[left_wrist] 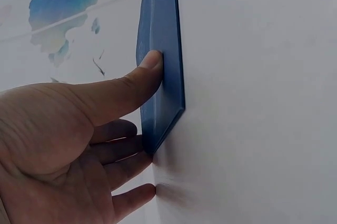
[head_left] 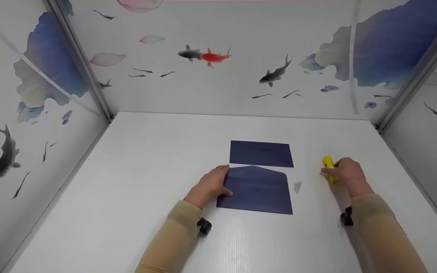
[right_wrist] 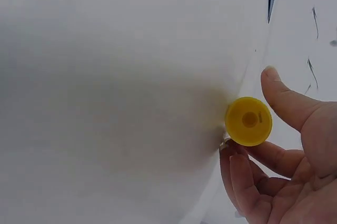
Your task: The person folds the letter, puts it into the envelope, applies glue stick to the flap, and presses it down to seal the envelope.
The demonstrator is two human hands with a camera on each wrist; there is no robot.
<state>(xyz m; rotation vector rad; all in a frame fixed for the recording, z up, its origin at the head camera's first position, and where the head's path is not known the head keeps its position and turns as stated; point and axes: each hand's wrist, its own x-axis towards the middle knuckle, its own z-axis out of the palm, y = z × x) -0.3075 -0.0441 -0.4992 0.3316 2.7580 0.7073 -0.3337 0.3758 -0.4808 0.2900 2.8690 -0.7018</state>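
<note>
In the head view a dark blue envelope [head_left: 258, 189] lies on the white table, its shallow pointed flap edge toward the back. My left hand [head_left: 212, 182] rests along its left side; the left wrist view shows the thumb laid on the envelope [left_wrist: 163, 84] and the other fingers at its edge and on the table. To the right, my right hand [head_left: 347, 172] is at a yellow glue stick [head_left: 328, 167]. Seen end-on in the right wrist view, the glue stick [right_wrist: 248, 121] sits on the table with fingertips against it, the thumb apart from it.
Just behind the envelope lies a flat dark blue rectangle [head_left: 262, 153] with a thin dark mark. A small greyish patch [head_left: 297, 187] shows on the table right of the envelope. White panels painted with fish [head_left: 214, 57] enclose the table at the back and sides.
</note>
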